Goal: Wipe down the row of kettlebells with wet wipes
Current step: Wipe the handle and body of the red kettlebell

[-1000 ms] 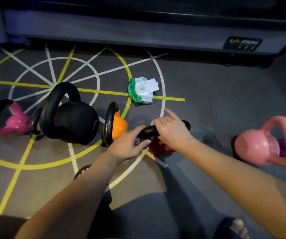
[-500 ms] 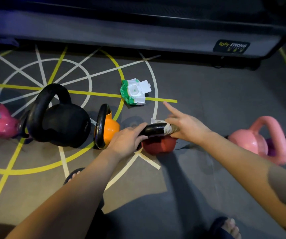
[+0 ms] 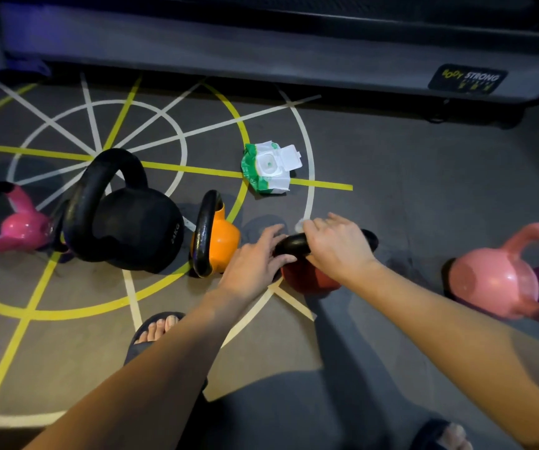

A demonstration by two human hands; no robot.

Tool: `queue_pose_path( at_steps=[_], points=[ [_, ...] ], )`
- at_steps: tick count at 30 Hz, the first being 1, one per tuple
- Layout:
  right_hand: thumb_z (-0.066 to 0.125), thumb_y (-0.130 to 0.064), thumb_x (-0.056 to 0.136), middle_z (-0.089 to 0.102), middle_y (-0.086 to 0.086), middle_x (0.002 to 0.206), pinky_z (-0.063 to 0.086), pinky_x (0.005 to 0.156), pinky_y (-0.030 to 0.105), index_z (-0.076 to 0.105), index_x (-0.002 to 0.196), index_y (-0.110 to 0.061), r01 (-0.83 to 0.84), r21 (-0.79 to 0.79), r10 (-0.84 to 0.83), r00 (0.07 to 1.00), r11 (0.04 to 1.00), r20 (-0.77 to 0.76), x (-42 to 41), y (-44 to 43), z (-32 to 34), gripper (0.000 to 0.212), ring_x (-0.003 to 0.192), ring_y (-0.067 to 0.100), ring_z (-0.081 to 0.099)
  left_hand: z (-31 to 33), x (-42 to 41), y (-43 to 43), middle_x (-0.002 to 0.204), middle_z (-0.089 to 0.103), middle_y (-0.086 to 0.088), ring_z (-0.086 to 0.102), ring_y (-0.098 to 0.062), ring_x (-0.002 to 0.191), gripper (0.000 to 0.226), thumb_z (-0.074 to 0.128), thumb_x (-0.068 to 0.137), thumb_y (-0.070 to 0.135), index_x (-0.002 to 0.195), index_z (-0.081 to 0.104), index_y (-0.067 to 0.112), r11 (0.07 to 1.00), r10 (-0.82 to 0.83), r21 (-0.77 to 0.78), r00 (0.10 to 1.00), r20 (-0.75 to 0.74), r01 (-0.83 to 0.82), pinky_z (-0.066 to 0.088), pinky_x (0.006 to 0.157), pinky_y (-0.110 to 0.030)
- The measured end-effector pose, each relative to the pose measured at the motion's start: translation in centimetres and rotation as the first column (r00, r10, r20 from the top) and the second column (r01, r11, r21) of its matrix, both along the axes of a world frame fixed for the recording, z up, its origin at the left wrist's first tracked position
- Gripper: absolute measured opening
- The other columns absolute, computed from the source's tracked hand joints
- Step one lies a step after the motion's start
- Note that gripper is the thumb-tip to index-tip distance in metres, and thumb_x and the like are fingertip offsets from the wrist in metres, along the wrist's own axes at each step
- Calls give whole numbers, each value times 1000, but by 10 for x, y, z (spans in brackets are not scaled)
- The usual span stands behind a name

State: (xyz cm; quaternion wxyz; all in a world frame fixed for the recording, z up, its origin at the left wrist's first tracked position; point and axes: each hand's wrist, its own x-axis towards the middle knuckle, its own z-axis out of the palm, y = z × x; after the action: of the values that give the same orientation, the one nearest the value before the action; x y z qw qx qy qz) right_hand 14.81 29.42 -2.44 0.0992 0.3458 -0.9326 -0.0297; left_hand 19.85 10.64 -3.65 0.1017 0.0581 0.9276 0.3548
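Red kettlebell [image 3: 310,279] sits on the floor [image 3: 424,206]; I see my right hand [image 3: 338,245] wrapped over its handle, left hand [image 3: 255,258] gripping the handle's end. Wipes pack [image 3: 269,167] lies behind, lid open.

One head-worn wide-angle view looks steeply down and forward from above the hands, close over both forearms, taking in the floor [image 3: 391,196] beyond the grip.

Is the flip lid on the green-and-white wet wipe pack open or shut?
Open: the green-and-white wet wipe pack's white flip lid is swung back, exposing the dispensing opening.
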Motion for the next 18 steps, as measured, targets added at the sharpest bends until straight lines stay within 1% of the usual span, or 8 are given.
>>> queue_pose_path(
  at_steps=[2, 4, 7, 9, 11, 13, 16, 18],
  points=[
    [74, -9, 71, 66, 11, 70, 57, 87, 42, 63, 87, -8, -28, 54, 29, 999, 998, -22, 1, -14, 0, 19, 58, 29, 66, -4, 0, 0, 144, 60, 1, 61, -20, 128, 66, 70, 95, 32, 150, 36, 23, 974, 100, 190, 987, 123, -122, 52, 104, -45],
    [75, -8, 72, 66, 13, 71, 57, 89, 43, 61, 86, -7, -49, 106, 50, 999, 993, -2, 0, -19, 0, 20, 60, 30, 67, -3, 0, 0, 147, 57, -2, 56, -13, 132, 70, 76, 91, 19, 150, 38, 21, 889, 154, 378, 947, 281, -257, 51, 107, -37],
    [68, -9, 83, 70, 14, 86, 54, 95, 43, 62, 101, -5, -72, 172, 62, 996, 982, 65, 1, -17, 2, 20, 74, 31, 70, -2, 0, -1, 142, 61, -4, 60, -12, 127, 61, 78, 88, 11, 142, 50, 19, 833, 137, 460, 920, 368, -308, 56, 94, -28],
    [63, -14, 87, 70, 11, 99, 49, 96, 42, 60, 113, -8, -86, 176, 60, 987, 981, 146, 3, -17, 10, 27, 88, 30, 68, -1, -2, -6, 144, 59, -8, 59, -14, 129, 62, 77, 88, 5, 142, 49, 18, 817, 82, 502, 920, 384, -282, 53, 105, -37],
    [66, -21, 85, 68, 7, 110, 43, 105, 44, 52, 123, -14, -113, 152, 64, 954, 982, 292, 1, -17, 20, 41, 103, 28, 65, 2, -2, -13, 154, 48, -7, 51, -17, 138, 70, 71, 92, 6, 152, 37, 21, 845, 40, 484, 931, 363, -225, 44, 114, -39],
    [71, -32, 80, 65, 5, 115, 39, 110, 44, 37, 132, -23, -56, 83, 7, 865, 995, 503, -5, -10, 33, 63, 113, 27, 58, 10, 2, -21, 157, 42, -1, 44, -14, 142, 72, 64, 93, 17, 156, 29, 25, 920, 85, 354, 966, 243, -170, 39, 116, -35],
    [71, -38, 73, 64, 6, 117, 35, 113, 39, 23, 137, -29, 44, 24, -49, 779, 999, 625, -6, 14, 47, 81, 116, 26, 55, 21, 13, -19, 157, 38, 1, 38, -13, 143, 67, 62, 91, 31, 152, 38, 20, 994, 70, 94, 987, -144, -57, 36, 116, -34],
    [72, -33, 73, 64, 6, 119, 45, 99, 34, 24, 143, -28, 143, -13, -98, 739, 990, 667, 0, 32, 53, 85, 108, 26, 59, 27, 13, -3, 157, 39, -1, 37, -16, 144, 64, 61, 93, 40, 150, 42, 17, 1000, -16, 2, 951, -309, 17, 34, 119, -36]
  ],
)
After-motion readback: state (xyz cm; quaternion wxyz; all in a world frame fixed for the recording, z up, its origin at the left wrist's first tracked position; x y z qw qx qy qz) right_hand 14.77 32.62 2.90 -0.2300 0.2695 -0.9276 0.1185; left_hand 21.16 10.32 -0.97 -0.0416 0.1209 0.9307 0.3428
